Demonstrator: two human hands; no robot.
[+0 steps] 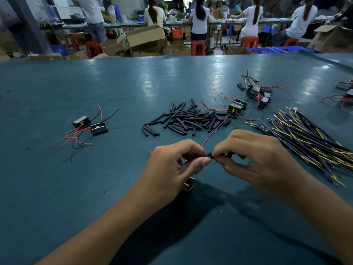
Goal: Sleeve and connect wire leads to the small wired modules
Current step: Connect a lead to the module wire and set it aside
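Near table's front edge: our left hand [172, 165] pinches module's [189, 183] thin lead, module dangling light beneath. Right hand [254, 159] pinches black sleeve [219, 155] on floppy wire. We judge: grip close to ends; sleeve slippery, leads fragile.

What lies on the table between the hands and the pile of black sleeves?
Nothing solid blocks the way. Between the right hand, the left hand and the pile of sleeves only a thin wire rises from the fingers over bare table.
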